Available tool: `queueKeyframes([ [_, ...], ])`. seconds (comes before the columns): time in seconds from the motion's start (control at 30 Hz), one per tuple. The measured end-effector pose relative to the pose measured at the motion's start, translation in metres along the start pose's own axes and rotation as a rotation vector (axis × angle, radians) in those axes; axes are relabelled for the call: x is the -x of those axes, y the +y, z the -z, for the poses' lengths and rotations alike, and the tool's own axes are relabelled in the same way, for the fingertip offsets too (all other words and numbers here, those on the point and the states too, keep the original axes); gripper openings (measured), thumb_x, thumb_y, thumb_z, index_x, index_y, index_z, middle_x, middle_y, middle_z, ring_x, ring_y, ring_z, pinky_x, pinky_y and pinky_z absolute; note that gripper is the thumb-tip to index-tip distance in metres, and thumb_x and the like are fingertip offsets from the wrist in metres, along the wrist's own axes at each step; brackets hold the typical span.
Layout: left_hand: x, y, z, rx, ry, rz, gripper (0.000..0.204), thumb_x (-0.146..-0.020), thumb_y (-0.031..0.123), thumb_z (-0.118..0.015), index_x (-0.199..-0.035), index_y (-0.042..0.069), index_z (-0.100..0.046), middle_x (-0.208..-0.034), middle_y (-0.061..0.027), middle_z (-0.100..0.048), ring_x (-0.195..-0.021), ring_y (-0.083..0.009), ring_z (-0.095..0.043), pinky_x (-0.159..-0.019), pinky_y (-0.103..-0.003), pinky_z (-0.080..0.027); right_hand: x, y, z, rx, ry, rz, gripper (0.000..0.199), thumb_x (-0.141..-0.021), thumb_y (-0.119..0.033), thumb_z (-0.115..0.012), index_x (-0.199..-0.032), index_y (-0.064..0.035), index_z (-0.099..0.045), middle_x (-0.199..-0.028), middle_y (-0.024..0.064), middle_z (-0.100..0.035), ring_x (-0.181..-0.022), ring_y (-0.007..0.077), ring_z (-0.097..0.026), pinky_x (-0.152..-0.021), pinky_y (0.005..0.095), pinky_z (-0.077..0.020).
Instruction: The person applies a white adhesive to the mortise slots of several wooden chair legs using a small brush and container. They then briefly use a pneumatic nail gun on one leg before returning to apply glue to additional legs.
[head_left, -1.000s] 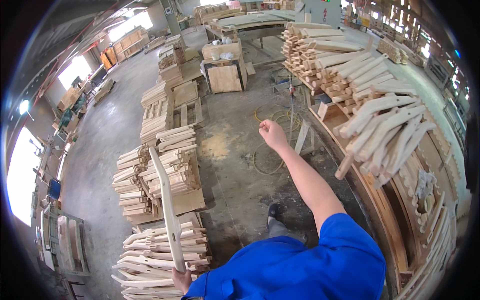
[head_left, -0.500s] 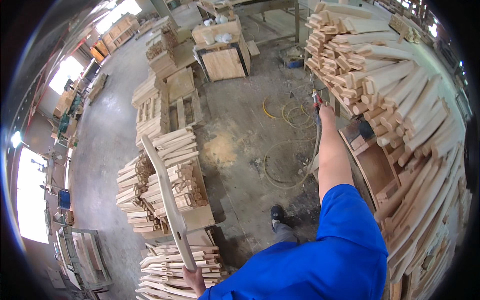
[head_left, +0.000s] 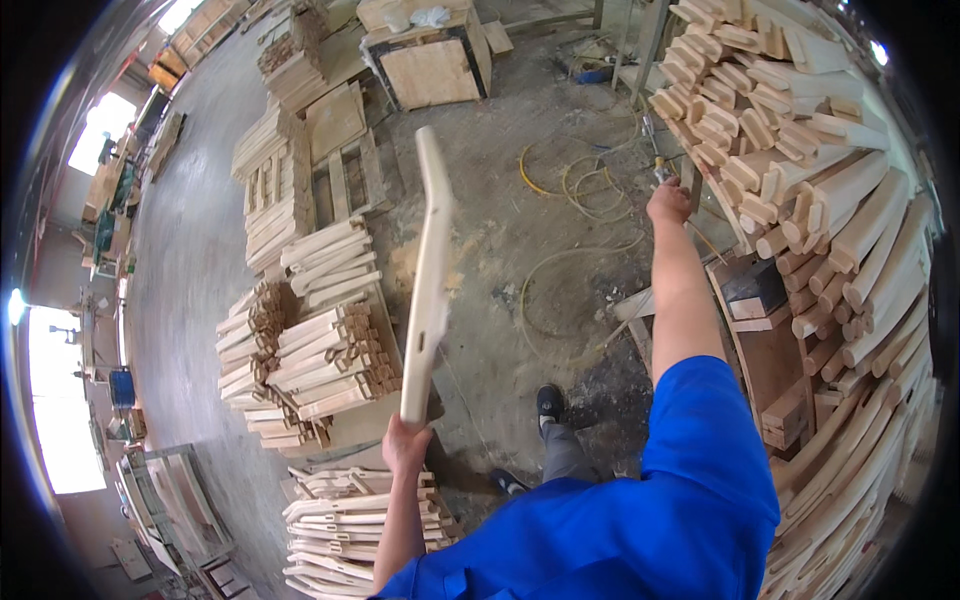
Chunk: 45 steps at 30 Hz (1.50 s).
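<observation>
Bent wooden piece [head_left: 430, 270] with a slot in its lower half, held at its near end by the left hand [head_left: 407, 442]. Nearest the wearer, the blue shirt [head_left: 570, 535] fills the lower edge, and slotted wooden parts [head_left: 345, 530] lie stacked beside the left forearm. The left hand is closed around the end of the piece, forearm rising from below; the long axis runs away from the wearer, kinking near the far tip. The piece therefore lies ahead of the left hand and to the left of the right hand [head_left: 670, 199], well apart from the latter (the left is plainly the nearer, being in contact). The right arm is extended forward, its hand closed about a slender tool [head_left: 659, 165], whose details are too small to tell. To the right stands a large pile of rounded timber [head_left: 850, 250]. Farther out, a pale hose [head_left: 590, 208] loops over the floor [head_left: 480, 135], and beyond it stands a wooden box [head_left: 432, 75].
</observation>
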<state>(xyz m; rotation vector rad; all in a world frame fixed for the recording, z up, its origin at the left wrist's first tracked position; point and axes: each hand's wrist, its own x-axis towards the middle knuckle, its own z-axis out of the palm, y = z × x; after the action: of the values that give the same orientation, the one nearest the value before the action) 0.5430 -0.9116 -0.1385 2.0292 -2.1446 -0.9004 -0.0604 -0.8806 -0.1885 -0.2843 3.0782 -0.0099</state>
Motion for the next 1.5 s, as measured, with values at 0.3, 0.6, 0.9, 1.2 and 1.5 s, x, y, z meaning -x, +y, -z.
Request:
queueKeyframes([
  [0.3, -0.033, 0.020, -0.024, -0.080, -0.125, -0.145, 0.043, -0.065, 0.031, -0.065, -0.099, 0.007, -0.055, -0.091, -0.0180, -0.065, -0.089, -0.0358, -0.063, -0.077, -0.045, -0.049, 0.127, 0.027, 0.072, -0.270, -0.005, 0.359, 0.044, -0.080, -0.028, -0.061, -0.118, -0.0134, -0.045, -0.096, 0.0168, -0.064, -0.089, 0.0333, -0.065, -0.073, 0.0451, -0.0523],
  [0.6, -0.043, -0.011, -0.040, 0.049, -0.231, -0.277, 0.047, -0.066, 0.031, -0.066, -0.103, 0.004, -0.055, -0.100, -0.0171, -0.065, -0.097, -0.0336, -0.062, -0.083, -0.043, -0.048, 0.321, 0.133, 0.076, -0.455, 0.032, 0.220, 0.044, -0.078, -0.029, -0.063, -0.110, -0.0024, -0.049, -0.091, 0.0203, -0.062, -0.087, 0.0373, -0.063, -0.074, 0.0447, -0.0502],
  [0.9, 0.005, -0.003, -0.074, 0.131, -0.246, -0.307, 0.048, -0.066, 0.029, -0.066, -0.105, 0.003, -0.056, -0.105, -0.0172, -0.063, -0.100, -0.0341, -0.060, -0.086, -0.043, -0.047, 0.480, 0.216, 0.029, -1.290, -0.303, 0.242, 0.034, -0.074, -0.018, -0.074, -0.099, -0.0037, -0.056, -0.077, -0.0005, -0.054, -0.065, 0.0075, -0.048, -0.060, 0.0236, -0.0403],
  [1.2, 0.086, 0.001, -0.119, 0.134, -0.209, -0.324, 0.043, -0.066, 0.024, -0.070, -0.100, 0.000, -0.058, -0.097, -0.0169, -0.064, -0.091, -0.0304, -0.063, -0.081, -0.041, -0.048, 0.533, 0.276, 0.006, -1.755, -0.965, -0.183, 0.021, -0.087, -0.020, -0.055, -0.100, -0.0048, -0.056, -0.078, 0.0092, -0.061, -0.036, 0.0051, -0.038, -0.033, 0.0220, -0.0279],
  [1.5, 0.150, -0.008, -0.130, -0.060, -0.266, -0.396, 0.049, -0.066, 0.032, -0.068, -0.105, 0.005, -0.057, -0.104, -0.0162, -0.064, -0.099, -0.0339, -0.062, -0.086, -0.044, -0.047, 0.564, 0.335, -0.030, -2.146, -1.365, -0.199, 0.037, -0.091, -0.035, -0.043, -0.110, -0.0051, -0.054, -0.083, 0.0086, -0.060, -0.035, 0.0024, -0.034, -0.035, 0.0194, -0.0286],
])
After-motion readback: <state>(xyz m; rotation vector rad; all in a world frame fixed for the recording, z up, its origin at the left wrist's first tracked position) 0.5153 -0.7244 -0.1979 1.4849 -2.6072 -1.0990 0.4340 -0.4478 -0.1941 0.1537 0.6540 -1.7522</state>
